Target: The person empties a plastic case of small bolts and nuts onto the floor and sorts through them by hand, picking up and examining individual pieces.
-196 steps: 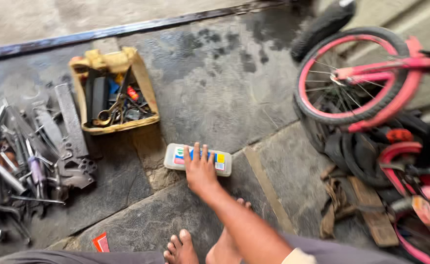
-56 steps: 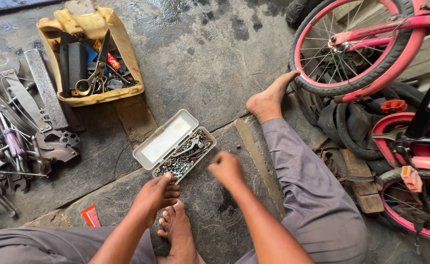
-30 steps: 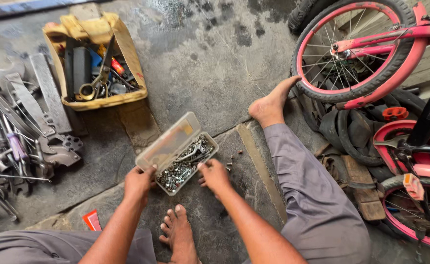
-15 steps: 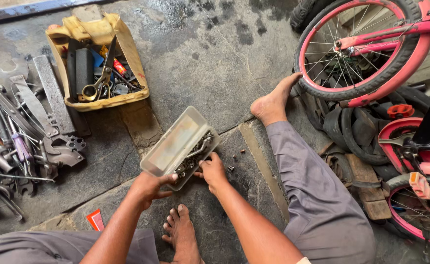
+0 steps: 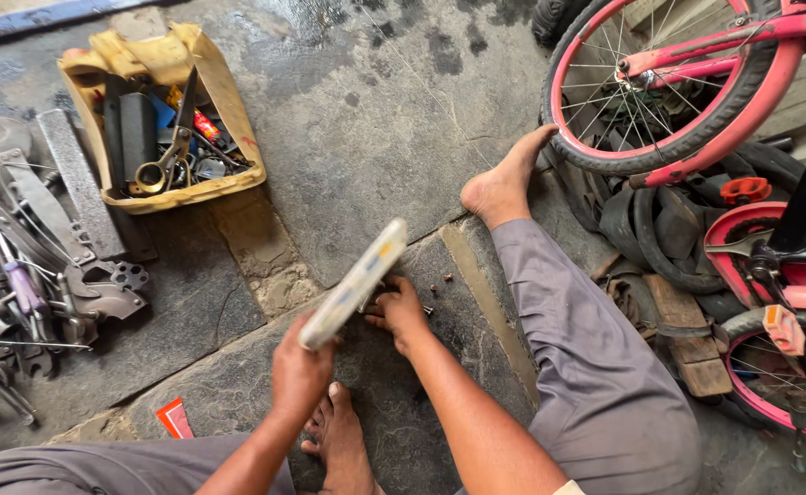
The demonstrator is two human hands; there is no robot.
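Note:
My left hand [image 5: 300, 371] grips the near end of a small flat tin box [image 5: 355, 282] and holds it tipped up on edge above the stone floor. My right hand [image 5: 399, 312] sits just behind the box, fingers curled at its lower side, close to the floor. A few small screws [image 5: 439, 286] lie on the stone just right of that hand. What is under the tilted box is hidden. My bare feet [image 5: 504, 183] and grey trousers [image 5: 595, 385] frame the spot.
A yellow tray [image 5: 229, 119] of tools stands at the upper left. Wrenches and loose metal tools [image 5: 36, 275] spread along the left. A pink bicycle wheel [image 5: 678, 92], tyres and wood scraps crowd the right. A red scrap [image 5: 175, 418] lies near my left knee.
The tin box was flat on the floor, then opened showing screws; now my left hand has lifted and tipped it steeply on edge, with my right hand staying beside it.

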